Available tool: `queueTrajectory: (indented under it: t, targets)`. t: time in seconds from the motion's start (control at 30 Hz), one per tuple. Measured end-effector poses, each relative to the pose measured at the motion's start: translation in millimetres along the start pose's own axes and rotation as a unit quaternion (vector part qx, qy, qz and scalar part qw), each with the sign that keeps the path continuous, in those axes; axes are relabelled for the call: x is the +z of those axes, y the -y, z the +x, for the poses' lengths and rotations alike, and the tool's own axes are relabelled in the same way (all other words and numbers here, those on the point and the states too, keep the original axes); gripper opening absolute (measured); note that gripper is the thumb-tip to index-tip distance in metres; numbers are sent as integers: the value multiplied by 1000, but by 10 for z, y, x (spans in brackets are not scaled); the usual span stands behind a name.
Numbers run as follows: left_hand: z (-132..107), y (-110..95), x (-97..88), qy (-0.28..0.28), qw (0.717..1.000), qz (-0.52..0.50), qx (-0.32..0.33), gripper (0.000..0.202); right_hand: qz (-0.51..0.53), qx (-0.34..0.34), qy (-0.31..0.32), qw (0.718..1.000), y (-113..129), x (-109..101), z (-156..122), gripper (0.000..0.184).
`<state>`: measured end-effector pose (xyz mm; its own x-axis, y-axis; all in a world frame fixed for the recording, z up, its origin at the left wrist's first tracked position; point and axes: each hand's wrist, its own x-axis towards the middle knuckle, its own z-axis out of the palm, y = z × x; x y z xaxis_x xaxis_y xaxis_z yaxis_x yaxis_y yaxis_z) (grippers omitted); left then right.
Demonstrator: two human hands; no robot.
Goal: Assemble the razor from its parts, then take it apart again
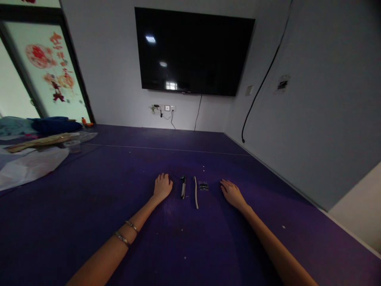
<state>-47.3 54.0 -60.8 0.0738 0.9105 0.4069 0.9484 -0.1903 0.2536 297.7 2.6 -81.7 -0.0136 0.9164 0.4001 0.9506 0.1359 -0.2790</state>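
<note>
My left hand [162, 186] lies palm down on the purple surface, fingers spread, holding nothing. Just to its right is what looks like a razor [183, 188], with a black and silver handle and its head pointing away from me. Beside that, a slim off-white stick, probably a toothbrush [195, 194], lies lengthwise with a darker far end. A small dark piece in what seems clear packaging [203, 186] sits right of the stick; its kind is too small to tell. Farther right, my right hand [232, 193] rests flat and empty, fingers stretched out, apart from these things.
The broad purple surface [166, 246] carries small white specks. At the left are a clear plastic bag [35, 165], a transparent cup [73, 146] and blue cloth [56, 124]. A television [193, 51] hangs on the far wall; a black cable [263, 79] dangles at the right.
</note>
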Motion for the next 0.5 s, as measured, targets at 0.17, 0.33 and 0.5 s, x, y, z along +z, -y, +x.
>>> queueTrajectory:
  t: [0.17, 0.33, 0.5]
  targets:
    - [-29, -19, 55, 19, 998, 59, 30, 39, -1, 2, 2, 1000, 9, 15, -13, 38]
    - [-23, -23, 49, 25, 997, 74, 30, 43, -12, 2, 6, 1000, 14, 13, -12, 40]
    - [-19, -24, 50, 34, 996, 76, 28, 48, -6, 0, 9, 1000, 11, 14, -15, 40]
